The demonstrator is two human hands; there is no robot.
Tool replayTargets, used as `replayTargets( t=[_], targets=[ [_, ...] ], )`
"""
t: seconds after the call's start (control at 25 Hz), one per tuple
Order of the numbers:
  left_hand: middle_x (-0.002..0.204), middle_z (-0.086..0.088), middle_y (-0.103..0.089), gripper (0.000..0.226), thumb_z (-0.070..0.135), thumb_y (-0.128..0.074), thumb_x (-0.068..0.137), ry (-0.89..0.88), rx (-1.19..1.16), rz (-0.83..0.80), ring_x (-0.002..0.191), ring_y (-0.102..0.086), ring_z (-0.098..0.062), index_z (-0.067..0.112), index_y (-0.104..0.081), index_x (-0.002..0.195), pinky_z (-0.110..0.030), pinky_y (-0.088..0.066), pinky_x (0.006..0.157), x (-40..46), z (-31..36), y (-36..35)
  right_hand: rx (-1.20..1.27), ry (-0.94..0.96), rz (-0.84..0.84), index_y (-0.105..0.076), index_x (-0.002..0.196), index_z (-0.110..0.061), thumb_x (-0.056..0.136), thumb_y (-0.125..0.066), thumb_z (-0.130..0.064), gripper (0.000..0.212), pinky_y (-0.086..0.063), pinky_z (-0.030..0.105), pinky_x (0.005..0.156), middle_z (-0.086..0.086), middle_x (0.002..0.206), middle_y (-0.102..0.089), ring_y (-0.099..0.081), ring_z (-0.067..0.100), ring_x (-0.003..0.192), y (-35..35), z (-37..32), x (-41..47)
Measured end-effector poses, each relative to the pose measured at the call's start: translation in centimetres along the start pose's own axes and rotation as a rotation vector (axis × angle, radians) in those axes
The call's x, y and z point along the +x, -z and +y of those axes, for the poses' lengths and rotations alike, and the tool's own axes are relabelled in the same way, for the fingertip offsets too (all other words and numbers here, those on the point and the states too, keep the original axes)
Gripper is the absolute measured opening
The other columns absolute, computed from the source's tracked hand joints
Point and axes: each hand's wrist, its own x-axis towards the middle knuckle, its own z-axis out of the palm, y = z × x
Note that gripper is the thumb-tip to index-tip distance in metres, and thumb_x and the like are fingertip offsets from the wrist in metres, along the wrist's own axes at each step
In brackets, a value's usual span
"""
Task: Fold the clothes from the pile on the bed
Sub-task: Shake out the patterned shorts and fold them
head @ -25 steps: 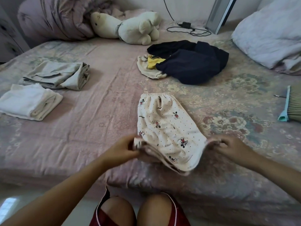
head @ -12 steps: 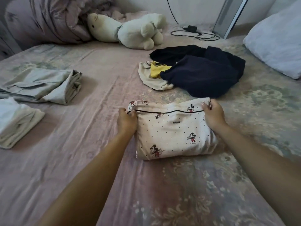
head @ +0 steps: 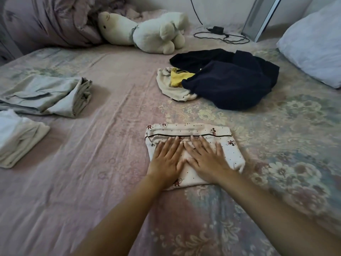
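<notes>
A cream garment with mouse print and black dots [head: 228, 145] lies folded into a rectangle on the bed [head: 110, 182]. My left hand [head: 166, 159] and my right hand [head: 206, 157] press flat on it side by side, fingers straight. Behind it lies the unfolded pile: a dark navy garment [head: 230, 84] over a cream piece [head: 166, 85] and a yellow piece [head: 178, 78]. At the left sit a folded grey-green garment [head: 46, 97] and a folded white one [head: 16, 137].
A white plush toy [head: 144, 32] lies at the back beside a bunched pink duvet [head: 46, 21]. A black charger and cable [head: 221, 34] rest near the wall. A pale pillow [head: 313, 43] lies at the right.
The print garment was folded over from its near edge to the far edge. Both hands let go of its corners and now press flat on its middle.
</notes>
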Motion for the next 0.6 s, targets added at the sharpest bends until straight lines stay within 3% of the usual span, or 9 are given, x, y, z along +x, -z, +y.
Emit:
replayTargets(
  t=[0.08, 0.16, 0.28, 0.44, 0.52, 0.6],
  targets=[
    [0.142, -0.01, -0.046, 0.059, 0.044, -0.021, 0.096, 0.01, -0.003, -0.015, 0.131, -0.044, -0.029, 0.011, -0.05, 0.136, -0.044, -0.02, 0.109, -0.1, -0.4, -0.6, -0.007, -0.015, 0.042, 0.019, 0.144, -0.042, 0.076, 0.015, -0.062, 0.07, 0.012, 0.057, 0.112, -0.013, 0.154, 0.025, 0.025, 0.013, 0.142, -0.7, 0.2, 0.5],
    [0.14, -0.012, -0.048, 0.061, 0.045, -0.022, 0.095, 0.01, -0.026, -0.037, 0.129, -0.046, -0.03, 0.01, -0.052, 0.134, -0.044, -0.022, 0.106, 0.1, -0.4, 0.2, -0.016, 0.022, 0.055, 0.018, 0.145, -0.04, 0.069, 0.021, -0.068, 0.08, 0.012, 0.054, 0.113, -0.011, 0.155, 0.025, 0.024, 0.013, 0.142, -0.5, 0.3, 0.1],
    [0.15, -0.012, -0.032, 0.072, 0.059, -0.018, 0.09, -0.103, -0.058, -0.039, 0.14, -0.029, -0.03, 0.013, -0.037, 0.143, -0.048, -0.013, 0.116, -2.3, -0.1, 0.7, -0.053, 0.101, 0.026, 0.021, 0.145, -0.033, 0.056, 0.034, -0.079, 0.101, 0.013, 0.047, 0.114, -0.005, 0.154, 0.027, 0.026, 0.014, 0.141, -0.3, 1.1, -2.4],
    [0.157, -0.004, -0.013, 0.093, 0.08, -0.001, 0.075, -0.112, -0.007, -0.133, 0.145, -0.009, -0.025, 0.026, -0.016, 0.15, -0.049, -0.002, 0.116, -5.7, 0.8, 0.9, -0.138, 0.181, -0.088, 0.027, 0.14, -0.033, 0.049, 0.031, -0.085, 0.105, 0.009, 0.048, 0.114, -0.006, 0.148, 0.033, 0.029, 0.009, 0.136, -0.3, 1.9, -6.1],
    [0.159, -0.004, -0.002, 0.085, 0.068, 0.006, 0.077, -0.089, 0.08, -0.221, 0.146, -0.002, -0.025, 0.026, -0.002, 0.151, -0.048, 0.0, 0.116, -5.3, 0.9, 1.9, -0.159, 0.185, -0.085, 0.018, 0.146, -0.032, 0.061, 0.024, -0.083, 0.099, 0.002, 0.048, 0.115, -0.007, 0.152, 0.026, 0.02, 0.009, 0.141, 0.2, 2.4, -6.2],
    [0.159, -0.008, 0.002, 0.059, 0.037, -0.004, 0.094, -0.146, 0.193, -0.255, 0.146, -0.001, -0.027, 0.022, 0.003, 0.151, -0.054, -0.008, 0.114, -5.3, 0.9, 2.9, -0.263, 0.18, -0.071, 0.009, 0.15, -0.025, 0.096, -0.007, -0.053, 0.063, -0.007, 0.047, 0.116, -0.002, 0.159, 0.012, 0.008, 0.016, 0.146, 0.7, 2.6, -6.4]
  ],
)
